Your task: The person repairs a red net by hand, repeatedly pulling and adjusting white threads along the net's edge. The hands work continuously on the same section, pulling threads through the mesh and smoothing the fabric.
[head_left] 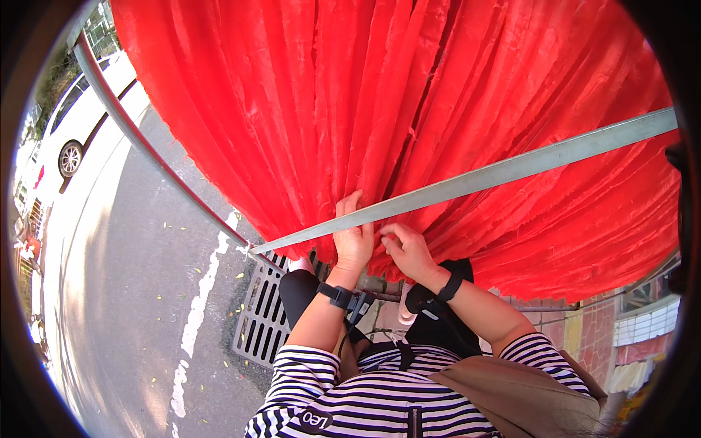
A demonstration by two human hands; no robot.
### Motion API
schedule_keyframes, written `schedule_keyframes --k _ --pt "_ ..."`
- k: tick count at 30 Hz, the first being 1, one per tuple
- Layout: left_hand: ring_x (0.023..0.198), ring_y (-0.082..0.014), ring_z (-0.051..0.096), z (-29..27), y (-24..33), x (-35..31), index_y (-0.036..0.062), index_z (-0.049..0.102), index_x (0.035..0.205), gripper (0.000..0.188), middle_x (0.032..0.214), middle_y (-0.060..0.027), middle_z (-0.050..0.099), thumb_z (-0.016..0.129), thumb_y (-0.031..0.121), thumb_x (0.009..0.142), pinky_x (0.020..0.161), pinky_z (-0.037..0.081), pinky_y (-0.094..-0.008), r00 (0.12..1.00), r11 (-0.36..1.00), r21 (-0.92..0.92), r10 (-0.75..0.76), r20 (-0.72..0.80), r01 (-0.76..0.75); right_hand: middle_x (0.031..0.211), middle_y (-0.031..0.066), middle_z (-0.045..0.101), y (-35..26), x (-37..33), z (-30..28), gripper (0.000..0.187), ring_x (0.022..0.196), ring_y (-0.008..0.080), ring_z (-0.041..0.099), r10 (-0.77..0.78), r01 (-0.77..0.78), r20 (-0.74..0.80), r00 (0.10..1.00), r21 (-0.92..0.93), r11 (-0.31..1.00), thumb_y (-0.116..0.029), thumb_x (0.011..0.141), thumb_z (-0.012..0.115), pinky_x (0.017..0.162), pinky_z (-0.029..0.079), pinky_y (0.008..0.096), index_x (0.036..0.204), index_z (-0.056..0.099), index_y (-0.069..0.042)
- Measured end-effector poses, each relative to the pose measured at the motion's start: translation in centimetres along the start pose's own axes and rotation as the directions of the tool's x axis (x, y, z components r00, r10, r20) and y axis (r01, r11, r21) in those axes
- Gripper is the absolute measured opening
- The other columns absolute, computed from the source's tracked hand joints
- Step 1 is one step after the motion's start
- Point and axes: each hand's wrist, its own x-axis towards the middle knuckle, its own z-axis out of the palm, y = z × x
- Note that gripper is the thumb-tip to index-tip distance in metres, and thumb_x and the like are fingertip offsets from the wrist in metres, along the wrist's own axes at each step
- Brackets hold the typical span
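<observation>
- We see one dark oval patch with pale lettering (315,420), between six and seven o'clock; it sits on the black-and-white striped fabric shirt (387,390) at six o'clock.
- We find the bright red, thin, pleated cloth (292,109) sweeping from eleven round to four o'clock; its creases run in long folds that gather toward the hands, and its edges look frayed in places.
- We have the left hand (354,244) just below the centre, reaching behind a flat grey metal bar (467,175); the fingers look loosely extended against the cloth, but the bar hides part of them; we cannot tell whether they grip it.
- We have the right hand (409,252) just beside it, toward five o'clock, under the same bar; its fingers are half curled, their tips at the folds; we cannot tell whether cloth is pinched.
- We see black bands on both wrists; the left one (336,296) carries a small dark block.
- We trace a curved, smooth metal pole (153,157) from ten o'clock inward, meeting the bar's narrow end between eight and nine.
- We note a slotted grey drain grate (252,336) between seven and eight; a glossy white car (95,98) stands at ten.
</observation>
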Motion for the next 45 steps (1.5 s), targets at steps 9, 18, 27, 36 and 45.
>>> schedule_keyframes --k 9,18,27,36,45 --pt "0.104 -0.0348 0.063 -0.5 2.0 1.6 0.0022 0.058 0.126 0.047 0.114 -0.0171 0.06 0.068 -0.004 0.081 0.091 0.052 -0.0416 0.993 0.988 -0.124 -0.101 -0.054 0.093 0.109 0.0161 0.068 -4.2 6.4 -1.9 0.037 0.087 0.0235 0.069 -0.308 0.237 -0.222 0.925 -0.297 0.925 -0.01 0.093 0.069 0.077 0.055 0.0337 0.126 0.058 0.001" --pt "0.098 -0.0365 0.06 0.6 1.1 3.7 0.0008 0.065 0.111 0.031 0.109 -0.0167 0.061 0.073 0.003 0.081 0.084 0.052 -0.0414 0.987 0.982 0.142 0.139 -0.077 -0.127 0.101 0.0211 0.066 -6.0 8.5 -1.8 0.034 0.093 0.0422 0.065 -0.18 0.09 -0.238 0.954 -0.346 0.934 -0.02 0.092 0.068 0.078 0.054 0.0464 0.118 0.059 0.002" --pt "0.09 -0.0317 0.064 0.2 -1.7 5.0 -0.0039 0.067 0.095 0.015 0.098 -0.0161 0.064 0.075 0.007 0.087 0.08 0.052 -0.0368 0.971 0.987 0.081 0.155 -0.181 -0.142 0.097 0.0252 0.068 -1.6 11.6 -2.1 0.024 0.091 0.0449 0.066 -0.231 0.079 -0.191 0.954 -0.584 0.808 -0.019 0.091 0.065 0.079 0.053 0.0509 0.105 0.068 0.0" --pt "0.091 -0.0321 0.06 1.0 -1.4 3.8 0.0007 0.062 0.091 0.014 0.094 -0.0132 0.065 0.073 0.004 0.084 0.079 0.051 -0.0403 0.995 0.99 0.102 0.096 0.006 -0.096 0.087 0.0241 0.068 -2.6 9.3 -2.3 0.018 0.088 0.0446 0.065 -0.125 0.04 -0.152 0.98 -0.467 0.883 -0.017 0.09 0.063 0.072 0.051 0.0521 0.095 0.066 0.0" --pt "0.087 -0.0328 0.059 0.9 -3.0 3.5 0.0006 0.068 0.08 0.022 0.089 -0.012 0.061 0.078 0.019 0.085 0.075 0.05 -0.0429 1.0 0.998 0.06 -0.006 -0.019 0.007 0.088 0.0279 0.066 -0.1 7.3 -3.0 0.02 0.084 0.0458 0.065 -0.118 0.062 -0.133 0.984 -0.367 0.928 -0.018 0.096 0.061 0.072 0.051 0.0523 0.1 0.069 0.0"
